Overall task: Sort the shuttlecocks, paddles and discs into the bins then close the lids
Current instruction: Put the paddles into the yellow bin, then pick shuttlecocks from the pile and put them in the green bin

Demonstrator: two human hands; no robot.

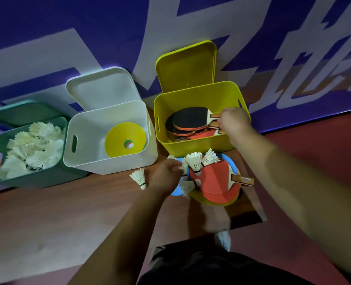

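A paddle (189, 118) is held by its handle in the closed right grip (235, 122), lowered into the yellow bin (197, 93) to be stacked, while the left grip (166, 175) is curled against the shuttlecocks (195, 161) on the table (67, 202), its hold not discernible.

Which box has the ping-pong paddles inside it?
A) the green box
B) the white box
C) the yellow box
C: the paddles lie stacked in the yellow box, while the green box holds shuttlecocks and the white box holds a yellow disc.
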